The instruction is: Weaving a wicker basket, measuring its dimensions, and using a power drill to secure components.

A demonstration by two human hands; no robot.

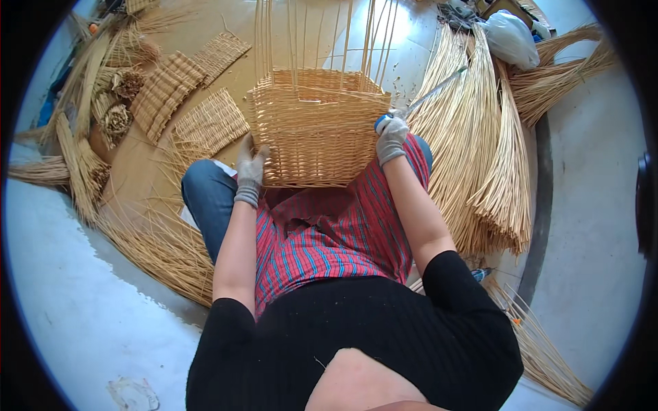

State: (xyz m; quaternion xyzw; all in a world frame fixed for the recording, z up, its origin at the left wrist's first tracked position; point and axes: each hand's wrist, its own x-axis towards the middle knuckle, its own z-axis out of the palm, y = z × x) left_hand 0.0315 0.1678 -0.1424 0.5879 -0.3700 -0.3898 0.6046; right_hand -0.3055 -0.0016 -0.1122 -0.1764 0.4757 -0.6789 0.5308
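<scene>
A woven wicker basket (322, 137) stands upright between my knees, with long unwoven stakes (305, 41) rising from its far side. A small gap shows in the weave near its upper edge. My left hand (252, 166), in a pale glove, grips the basket's lower left side, thumb on the near face. At the right side, my gloved right hand (392, 133) is closed round the blue-ended handle of a long-bladed knife (437, 89). The blade points away to the upper right, apart from the basket. Whether the right hand also touches the basket is hard to tell.
Woven panels (211, 122) lie on the floor at the left, by bundled reeds (113, 116). Loose reeds (161, 250) run along my left side. Large reed bundles (473, 151) spread at the right, with a white plastic bag (510, 40) beyond.
</scene>
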